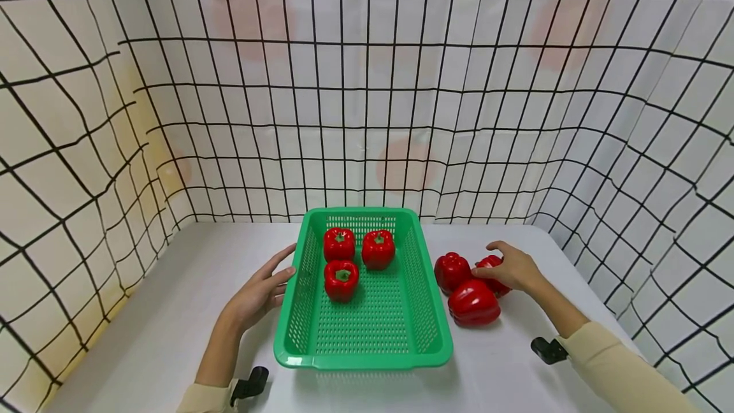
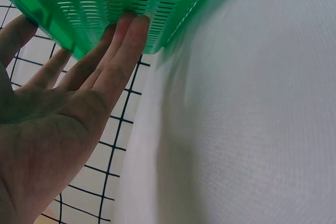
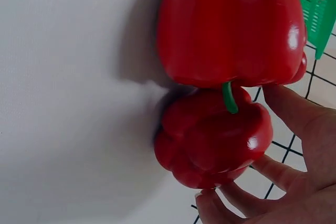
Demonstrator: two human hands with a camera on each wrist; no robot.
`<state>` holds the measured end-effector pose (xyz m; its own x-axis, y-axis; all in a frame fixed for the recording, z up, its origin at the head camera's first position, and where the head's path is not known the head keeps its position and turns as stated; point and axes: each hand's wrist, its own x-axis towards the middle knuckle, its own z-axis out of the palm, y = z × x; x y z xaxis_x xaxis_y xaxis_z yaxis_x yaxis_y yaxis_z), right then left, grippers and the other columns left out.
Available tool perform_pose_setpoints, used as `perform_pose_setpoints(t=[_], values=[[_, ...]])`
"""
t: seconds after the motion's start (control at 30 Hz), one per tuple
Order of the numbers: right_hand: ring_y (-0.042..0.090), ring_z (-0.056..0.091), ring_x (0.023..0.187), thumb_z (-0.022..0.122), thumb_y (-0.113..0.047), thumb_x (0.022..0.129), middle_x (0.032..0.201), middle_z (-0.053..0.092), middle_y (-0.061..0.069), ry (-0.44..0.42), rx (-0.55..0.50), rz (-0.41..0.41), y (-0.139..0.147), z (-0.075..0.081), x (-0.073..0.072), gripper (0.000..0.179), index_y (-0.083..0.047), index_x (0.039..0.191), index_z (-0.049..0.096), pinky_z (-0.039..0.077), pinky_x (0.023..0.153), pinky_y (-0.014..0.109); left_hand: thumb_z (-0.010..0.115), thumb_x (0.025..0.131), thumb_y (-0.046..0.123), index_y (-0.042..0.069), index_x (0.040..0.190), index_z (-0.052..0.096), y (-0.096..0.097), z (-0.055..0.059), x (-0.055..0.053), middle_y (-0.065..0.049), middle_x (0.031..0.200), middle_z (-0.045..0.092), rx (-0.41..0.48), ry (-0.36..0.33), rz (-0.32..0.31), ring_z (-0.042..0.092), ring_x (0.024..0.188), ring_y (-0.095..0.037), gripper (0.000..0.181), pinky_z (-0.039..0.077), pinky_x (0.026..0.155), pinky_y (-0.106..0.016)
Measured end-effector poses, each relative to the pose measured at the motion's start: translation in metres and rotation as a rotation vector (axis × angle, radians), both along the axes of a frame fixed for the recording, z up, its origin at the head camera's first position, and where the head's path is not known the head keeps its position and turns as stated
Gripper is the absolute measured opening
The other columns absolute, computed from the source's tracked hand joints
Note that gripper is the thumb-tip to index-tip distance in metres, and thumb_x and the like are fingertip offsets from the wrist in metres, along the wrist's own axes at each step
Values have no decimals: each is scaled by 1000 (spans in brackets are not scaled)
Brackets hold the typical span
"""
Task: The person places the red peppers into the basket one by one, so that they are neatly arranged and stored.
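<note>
A green plastic basket point(image 1: 367, 361) stands on the table with three red bell peppers inside, one being the front bell pepper point(image 1: 341, 285). My left hand point(image 1: 260, 292) is at the basket's left side, fingers extended against its slotted wall point(image 2: 157, 3). To the right of the basket, three more red bell peppers lie close together. My right hand point(image 1: 513, 268) curls its thumb and fingers round the farthest-right bell pepper point(image 3: 215, 140), which has a green stem. Beside that one lie a large bell pepper point(image 1: 474, 303) on its side and another bell pepper point(image 1: 450, 271).
A white cloth covers the table point(image 1: 172, 285). Black wire mesh point(image 1: 367, 88) over white sheeting encloses the back and both sides. A black wrist device point(image 1: 548, 350) is at the right cuff, and a similar wrist device point(image 1: 250, 384) at the left.
</note>
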<state>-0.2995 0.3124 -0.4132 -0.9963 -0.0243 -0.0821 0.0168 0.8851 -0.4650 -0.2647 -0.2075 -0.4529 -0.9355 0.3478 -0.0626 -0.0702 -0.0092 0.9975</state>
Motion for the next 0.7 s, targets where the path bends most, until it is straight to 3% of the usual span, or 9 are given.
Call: perform_pose_setpoints(t=[0.27, 0.7], values=[[47, 56, 108, 79, -36, 84, 129, 54, 37, 5, -2, -5, 4, -11, -4, 77, 5, 140, 46, 62, 65, 38, 53, 106, 31, 30, 162, 21, 0, -1, -1, -27, 147, 50, -8, 12, -8, 67, 120, -35, 65, 60, 94, -41], [47, 56, 109, 82, -29, 80, 125, 56, 35, -15, 21, 3, 3, -11, -6, 78, 10, 137, 46, 63, 72, 44, 54, 106, 31, 32, 162, 23, 0, -1, 1, -25, 147, 51, -15, -3, 20, 68, 119, -33, 64, 59, 94, -42]])
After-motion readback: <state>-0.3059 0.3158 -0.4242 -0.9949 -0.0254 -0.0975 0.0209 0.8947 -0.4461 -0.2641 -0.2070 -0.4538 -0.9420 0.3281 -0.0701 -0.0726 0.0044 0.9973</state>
